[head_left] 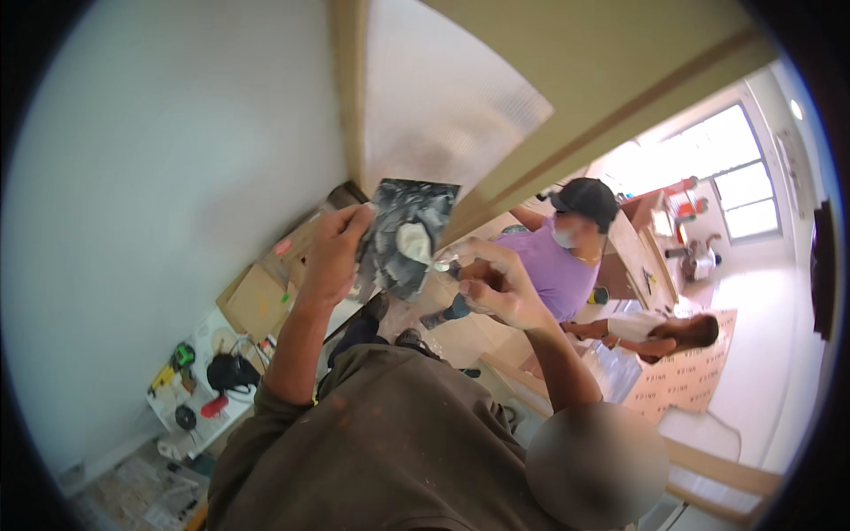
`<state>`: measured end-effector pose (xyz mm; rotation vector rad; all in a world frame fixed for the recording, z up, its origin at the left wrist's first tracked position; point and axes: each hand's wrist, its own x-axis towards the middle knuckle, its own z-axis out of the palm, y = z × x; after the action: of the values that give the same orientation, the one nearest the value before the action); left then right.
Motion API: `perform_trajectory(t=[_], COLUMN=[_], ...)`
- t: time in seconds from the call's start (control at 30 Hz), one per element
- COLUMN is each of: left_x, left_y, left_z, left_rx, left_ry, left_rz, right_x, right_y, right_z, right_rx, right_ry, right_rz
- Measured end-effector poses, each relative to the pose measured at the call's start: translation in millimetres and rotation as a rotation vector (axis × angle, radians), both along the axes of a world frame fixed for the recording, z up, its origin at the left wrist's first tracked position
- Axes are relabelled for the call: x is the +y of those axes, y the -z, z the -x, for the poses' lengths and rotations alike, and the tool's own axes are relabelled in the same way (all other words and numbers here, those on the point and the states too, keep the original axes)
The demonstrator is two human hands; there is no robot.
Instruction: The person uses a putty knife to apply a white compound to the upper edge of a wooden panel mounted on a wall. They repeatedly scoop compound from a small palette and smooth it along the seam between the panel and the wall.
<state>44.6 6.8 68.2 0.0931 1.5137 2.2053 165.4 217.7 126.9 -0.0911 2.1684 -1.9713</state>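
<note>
Your two bare hands are raised in front of your olive-brown shirt (372,442), one on either side of a thin, dark grey-black rectangular board (413,196) streaked with white. The board is tilted between your hands. Your left hand (335,257) grips it at its left edge. A thick, rounded dab of white paste (413,242) lies on its face, nearer your right hand than your left. Your right hand (500,288) is at the board's right edge, its fingers bent and its thumb curled toward them; a small, pale, shiny patch shows at the fingertips, and whether this hand grips anything cannot be told.

Beyond your hands, a translucent ribbed panel (434,84) stands within beige framing (348,88). A smooth pale wall (177,168) fills the space to the left of your left hand. Below that hand, farther left, a white counter (206,334) carries a green-and-black tape measure (183,356), a black pouch (232,373) and a small red object (213,406). Brown cardboard (252,303) lies between the counter and your left hand.

Just past your right hand is a co-worker in a purple shirt (558,274) and black cap (589,202); farther right is a second person in a white top (636,327).
</note>
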Motion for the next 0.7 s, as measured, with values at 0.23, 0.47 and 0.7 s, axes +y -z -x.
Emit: perform_trajectory(t=[0.23,0.47,0.7], left_x=[-3,7,10], left_y=[13,0,35], left_z=[14,27,39], left_rx=[-0.032,-0.027,0.048], left_ry=[0.021,0.174,0.135], left_rz=[0.046,-0.102,-0.068], right_x=[3,-11,-12], right_y=[-46,-147,-211], right_z=[16,38,72], right_rx=[0.379,1.06,1.339], right_ry=[-0.014,0.312,0.478], right_rz=[-0.146,-1.003,-1.618])
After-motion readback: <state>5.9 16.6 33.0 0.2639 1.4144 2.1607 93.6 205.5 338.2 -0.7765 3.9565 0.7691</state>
